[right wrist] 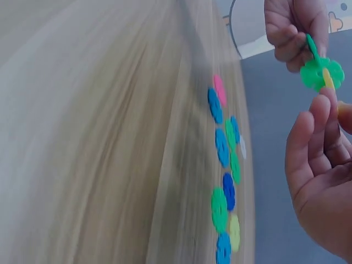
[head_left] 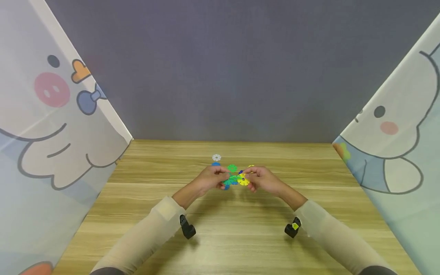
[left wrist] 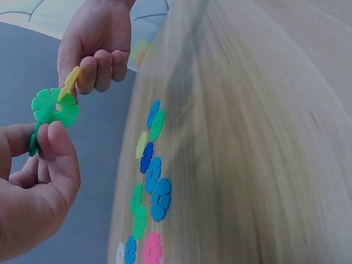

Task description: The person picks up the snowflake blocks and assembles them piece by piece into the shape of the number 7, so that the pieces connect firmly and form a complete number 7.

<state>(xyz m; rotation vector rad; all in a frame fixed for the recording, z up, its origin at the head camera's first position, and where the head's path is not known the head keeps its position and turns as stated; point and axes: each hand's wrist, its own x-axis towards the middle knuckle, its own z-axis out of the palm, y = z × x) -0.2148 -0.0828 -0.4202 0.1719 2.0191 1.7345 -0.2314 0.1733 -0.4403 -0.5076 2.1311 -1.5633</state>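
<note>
Item 1, left hand (head_left: pixel 209 178): I see it raised above the table (head_left: pixel 240 229), thumb and fingers pinching the green disc (left wrist: pixel 54 108) by its lower edge. A second, darker green disc (left wrist: pixel 33 144) shows edge-on against the same fingers; how it is joined I cannot tell.

Item 2, right hand (head_left: pixel 262 179): close opposite the left one, fingertips pinching the yellow disc (left wrist: pixel 68 83). The yellow disc stands crosswise to the green one and meets it at a notch; both are held in the air between the two hands, over the middle of the table.

Item 3, loose discs (left wrist: pixel 149 181): lying flat on the table below and just beyond the hands. I count blue, green, pale yellow, pink and white pieces, several touching or overlapping. One white disc (head_left: pixel 216 157) lies a little farther back, apart from the rest.

Item 4, surroundings: grey back wall (head_left: pixel 227 68); cartoon-printed curtains (head_left: pixel 51 114) on both sides.
</note>
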